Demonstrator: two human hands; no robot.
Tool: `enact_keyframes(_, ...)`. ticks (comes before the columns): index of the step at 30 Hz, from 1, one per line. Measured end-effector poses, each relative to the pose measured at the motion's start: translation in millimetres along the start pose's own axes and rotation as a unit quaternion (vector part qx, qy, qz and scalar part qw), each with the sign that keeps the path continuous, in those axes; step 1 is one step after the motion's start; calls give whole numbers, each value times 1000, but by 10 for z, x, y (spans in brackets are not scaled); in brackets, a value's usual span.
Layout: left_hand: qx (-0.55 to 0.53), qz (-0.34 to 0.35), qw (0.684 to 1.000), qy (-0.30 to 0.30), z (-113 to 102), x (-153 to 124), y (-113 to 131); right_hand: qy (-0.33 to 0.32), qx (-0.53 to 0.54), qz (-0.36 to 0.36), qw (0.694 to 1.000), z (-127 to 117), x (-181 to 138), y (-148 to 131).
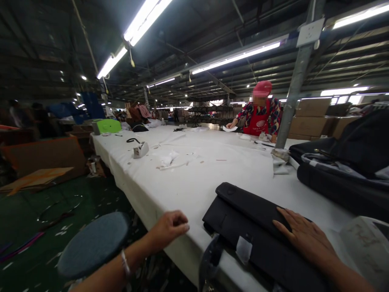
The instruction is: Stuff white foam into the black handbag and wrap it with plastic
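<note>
Lying under right hand point(306, 237): black bag point(258, 227)

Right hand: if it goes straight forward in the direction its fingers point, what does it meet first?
The right hand lies flat on the black bag, fingers pointing left and slightly away. It would probably slide along the bag's raised flap before reaching the white tablecloth; depth is unclear.

Bare forearms, a thin silver bracelet point(125, 264) on the left wrist.

You stand in a factory hall: a long white-covered surface point(194, 170), strip lights point(146, 18), stacked cartons point(310, 117), and an aproned co-worker point(259, 115) opposite.
</note>
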State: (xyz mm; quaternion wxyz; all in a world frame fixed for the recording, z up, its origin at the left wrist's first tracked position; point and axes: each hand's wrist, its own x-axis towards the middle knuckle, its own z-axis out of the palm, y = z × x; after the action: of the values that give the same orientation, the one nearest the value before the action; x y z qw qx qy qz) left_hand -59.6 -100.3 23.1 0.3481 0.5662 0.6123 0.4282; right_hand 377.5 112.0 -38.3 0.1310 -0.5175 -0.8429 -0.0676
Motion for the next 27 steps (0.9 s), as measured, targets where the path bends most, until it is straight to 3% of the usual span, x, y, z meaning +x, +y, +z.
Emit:
enact_keyframes(3, -99, 61, 993, 4, -88, 740, 561, -8, 0, 34, 999, -103, -6, -99)
enact_keyframes(6, -194, 55, 979, 42, -59, 1496, 909, -12, -4, 64, 998, -195, -23, -189)
enact_keyframes(12, -258, 25, 959, 119, 166, 2699, 980, -16, -5, 91, 996, -204, -70, -236)
enact_keyframes(19, -268, -24, 952, 147, 388, 3589, 1046, -45, 21, 132, 990, -297, -45, -341)
enact_keyframes(24, -267, -57, 952, 137, 539, 3880, 1244, -76, 75, 144, 984, -567, -75, -446)
enact_keyframes(27, -267, -72, 954, 112, 605, 4079, 1241, -39, 96, 116, 988, -453, -75, -380)
